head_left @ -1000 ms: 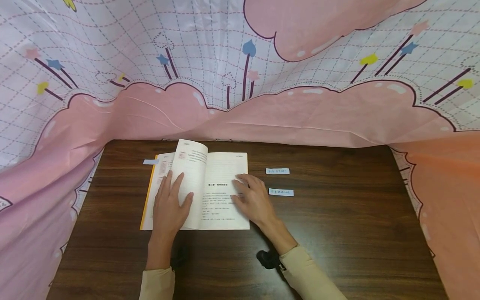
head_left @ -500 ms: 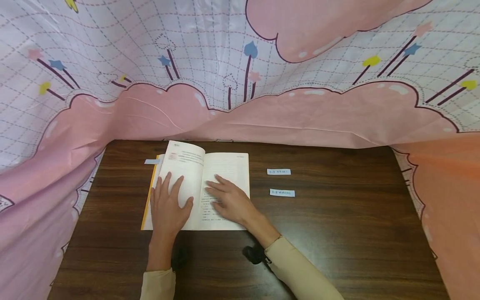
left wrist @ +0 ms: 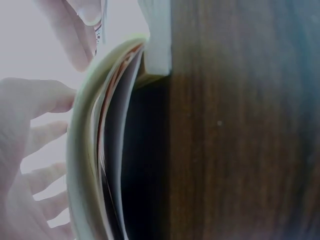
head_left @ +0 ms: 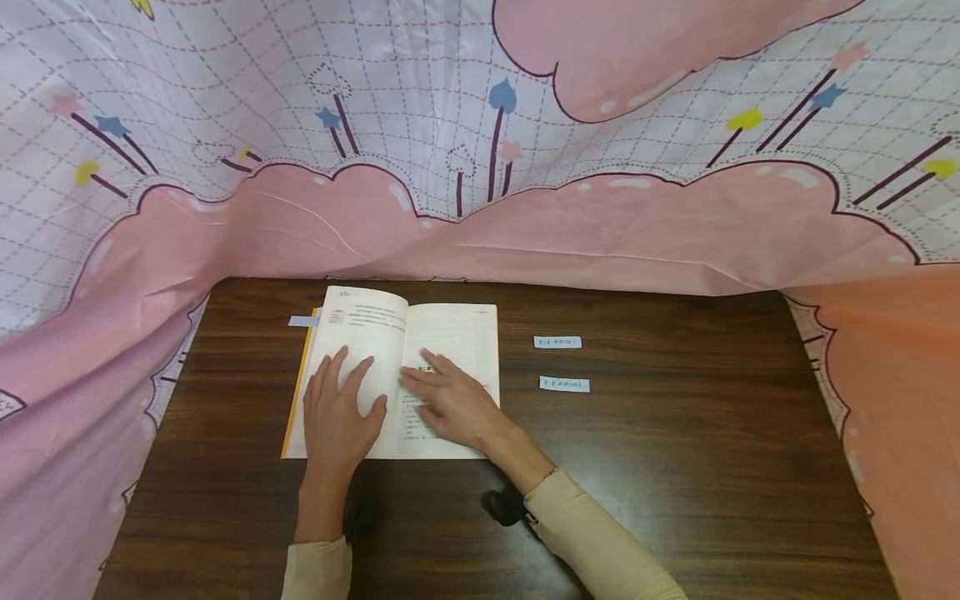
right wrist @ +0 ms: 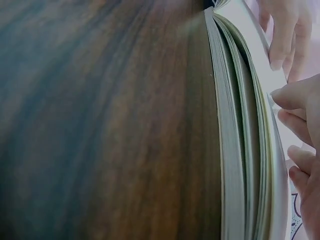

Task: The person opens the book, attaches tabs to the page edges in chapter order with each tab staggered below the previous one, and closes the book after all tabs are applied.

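An open book (head_left: 450,333) with a yellow cover edge lies left of the table's middle. My left hand (head_left: 337,417) rests on its left page, fingers spread and fairly straight. On the right page, near the spine, lies my right hand (head_left: 453,404), its fingers extended toward the fold and covering part of the printed text. The left wrist view shows the left hand (left wrist: 30,125) over the curved pages. In the right wrist view the right hand (right wrist: 302,125) touches the page beside the stacked page edges. A pale blue paper tab (head_left: 303,321) sticks out from the book's upper left edge.
Two pale blue paper strips with handwriting, an upper strip (head_left: 557,342) and a lower strip (head_left: 564,384), lie right of the book. A patterned pink and white cloth (head_left: 525,242) hangs behind the dark wooden table (head_left: 712,467) and along its sides.
My right hand has slid left from the right page's outer edge toward the spine. The raised left page has come down leftward under my left hand, which has hardly moved.
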{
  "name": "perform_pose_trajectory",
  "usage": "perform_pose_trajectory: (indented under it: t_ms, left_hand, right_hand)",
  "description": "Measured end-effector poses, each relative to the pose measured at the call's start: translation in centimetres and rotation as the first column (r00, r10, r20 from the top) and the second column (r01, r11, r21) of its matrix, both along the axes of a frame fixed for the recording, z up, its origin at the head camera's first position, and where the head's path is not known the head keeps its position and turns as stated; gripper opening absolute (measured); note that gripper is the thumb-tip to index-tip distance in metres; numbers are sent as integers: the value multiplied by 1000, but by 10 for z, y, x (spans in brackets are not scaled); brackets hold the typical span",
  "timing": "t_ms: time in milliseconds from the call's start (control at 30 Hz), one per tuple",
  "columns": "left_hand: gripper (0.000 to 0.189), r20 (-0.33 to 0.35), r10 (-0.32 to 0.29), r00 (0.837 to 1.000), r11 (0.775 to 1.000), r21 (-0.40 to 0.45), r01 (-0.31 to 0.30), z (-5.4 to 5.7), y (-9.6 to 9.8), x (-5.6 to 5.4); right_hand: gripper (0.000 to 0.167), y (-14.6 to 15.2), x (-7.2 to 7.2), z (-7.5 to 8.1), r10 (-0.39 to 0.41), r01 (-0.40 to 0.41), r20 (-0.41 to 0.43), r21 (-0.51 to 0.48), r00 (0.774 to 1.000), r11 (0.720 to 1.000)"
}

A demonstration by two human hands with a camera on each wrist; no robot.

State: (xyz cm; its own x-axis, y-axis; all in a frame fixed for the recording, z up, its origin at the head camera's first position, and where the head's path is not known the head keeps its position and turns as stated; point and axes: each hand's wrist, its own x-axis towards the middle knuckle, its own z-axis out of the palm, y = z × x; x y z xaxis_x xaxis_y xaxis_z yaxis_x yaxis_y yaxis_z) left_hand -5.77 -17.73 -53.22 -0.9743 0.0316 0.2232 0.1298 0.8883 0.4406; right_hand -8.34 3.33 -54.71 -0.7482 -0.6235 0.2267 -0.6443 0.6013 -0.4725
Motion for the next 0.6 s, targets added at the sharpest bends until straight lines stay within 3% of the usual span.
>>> perform_pose_trajectory:
  t_ms: [300,600]
  left_hand:
    - [52,-1,-2,1000,1000,-1,2,1,-2,2]
    - [52,20,-11,1000,1000,-22,12,-8,-4,8]
  right_hand:
    - [48,-5,-4,1,18,-17,-18,38,1000,999]
    - [45,-9,-7,2,39,-38,-18,62,999,997]
